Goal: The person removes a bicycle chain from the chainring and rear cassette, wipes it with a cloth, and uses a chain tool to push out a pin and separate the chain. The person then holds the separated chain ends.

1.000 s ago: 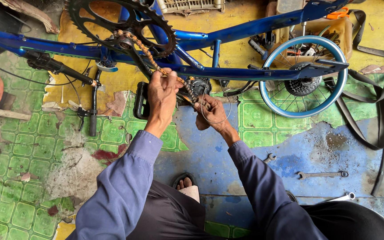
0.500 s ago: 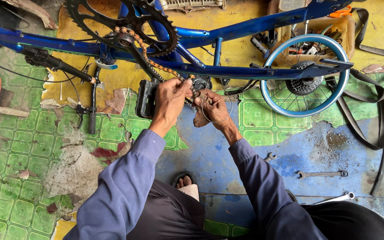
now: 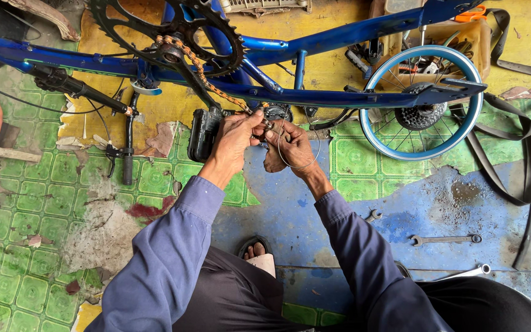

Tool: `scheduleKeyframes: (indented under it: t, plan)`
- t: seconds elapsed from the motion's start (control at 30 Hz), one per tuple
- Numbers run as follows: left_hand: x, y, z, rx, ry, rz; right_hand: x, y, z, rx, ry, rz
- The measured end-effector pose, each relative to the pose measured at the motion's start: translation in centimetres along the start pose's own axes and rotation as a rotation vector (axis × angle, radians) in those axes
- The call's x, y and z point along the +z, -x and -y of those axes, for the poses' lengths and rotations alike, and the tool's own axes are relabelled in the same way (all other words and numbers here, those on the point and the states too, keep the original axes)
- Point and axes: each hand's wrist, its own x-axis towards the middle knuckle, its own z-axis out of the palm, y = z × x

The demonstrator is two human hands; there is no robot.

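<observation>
1. Blue bicycle frame lies upside down on the painted floor, its big chainring near the top edge of the view and the blue-rimmed rear wheel toward the right.
2. Your left hand is pinched shut on the rusty chain where it comes down off the chainring, beside the black pedal.
3. Your right hand is curled closed at the small derailleur; a thin wire loops over it, though what the fingers grip is hidden.
4. Judging by this, you are threading the chain through the derailleur; next you need steady tension and a clean feed.
5. Spare wrenches lie on the floor at your right.
</observation>
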Motion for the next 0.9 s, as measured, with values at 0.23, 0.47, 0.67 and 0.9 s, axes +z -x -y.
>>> scheduleKeyframes:
  t: [0.23, 0.47, 0.67, 0.9]
  plan:
    - [-0.2, 0.5, -0.6, 0.106, 0.11, 0.005, -1.6, 1.0, -0.8, 0.04, 0.167, 0.024]
    - [-0.3, 0.2, -1.5, 0.196, 0.317, -0.022, -3.3, 1.7, -2.2, 0.169, 0.028, 0.053]
    - [-0.4, 0.6, -2.2, 0.245, 0.424, 0.011, -4.8, 1.7, -3.3, 0.191, -0.031, 0.072]
    - [0.3, 1.7, -3.2, 0.204, 0.409, -0.013, -6.2, 1.8, -3.4, 0.296, -0.168, 0.168]
